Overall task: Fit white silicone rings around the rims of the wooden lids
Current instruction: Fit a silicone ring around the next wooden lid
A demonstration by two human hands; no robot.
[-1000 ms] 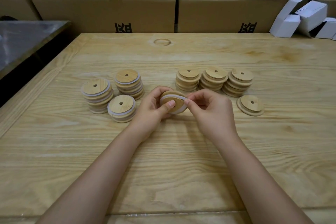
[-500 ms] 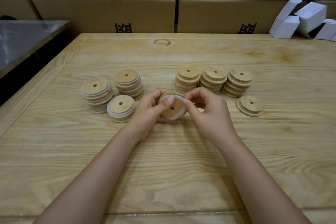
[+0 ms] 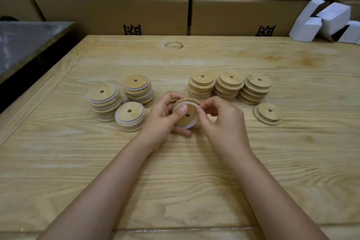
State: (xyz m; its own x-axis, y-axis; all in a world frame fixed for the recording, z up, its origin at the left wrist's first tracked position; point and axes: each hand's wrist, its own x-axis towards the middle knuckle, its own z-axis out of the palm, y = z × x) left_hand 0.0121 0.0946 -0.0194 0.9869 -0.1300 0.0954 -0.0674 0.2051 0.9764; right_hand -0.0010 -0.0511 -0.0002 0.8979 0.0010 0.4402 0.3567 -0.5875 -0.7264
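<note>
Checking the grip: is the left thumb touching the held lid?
Touching. The head view shows the left hand with its thumb tip pressed flat on the held lid, no gap.

Tilted wooden lid (image 3: 188,116), white ring (image 3: 191,125) edging it.

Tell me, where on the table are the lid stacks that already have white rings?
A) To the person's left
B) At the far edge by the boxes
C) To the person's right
A: the three ringed stacks with white bands sit left of the left hand; the right-side stacks are bare wood.
</note>
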